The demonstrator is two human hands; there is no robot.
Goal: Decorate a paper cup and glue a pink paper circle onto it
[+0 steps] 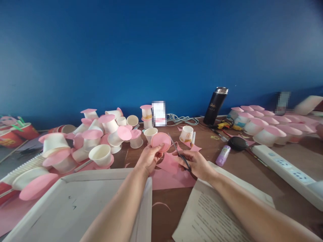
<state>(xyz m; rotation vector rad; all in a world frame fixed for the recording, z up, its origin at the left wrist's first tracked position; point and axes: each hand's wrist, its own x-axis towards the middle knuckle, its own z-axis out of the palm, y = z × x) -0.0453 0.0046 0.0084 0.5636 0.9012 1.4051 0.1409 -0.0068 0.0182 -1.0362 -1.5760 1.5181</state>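
Note:
My left hand (149,158) pinches a round pink paper disc (163,138) between thumb and fingers, its flat face toward me. In my right hand (199,165) is a pair of scissors (185,160), its blades pointing up beside the disc's right edge. I cannot tell whether the blades touch the paper. Under both hands lie pink paper offcuts (169,164) and a larger pink sheet (171,179). Just behind the disc stands a white paper cup (150,133), partly hidden. Another paper cup (186,133) sits upside down behind the scissors.
Many paper cups with pink discs (92,134) crowd the left; more capped cups (268,132) stand right. A black flask (215,107), purple glue stick (223,155), round black object (237,143) and power strip (287,169) lie rightward. A white tray (101,201) and printed page (214,211) are near me.

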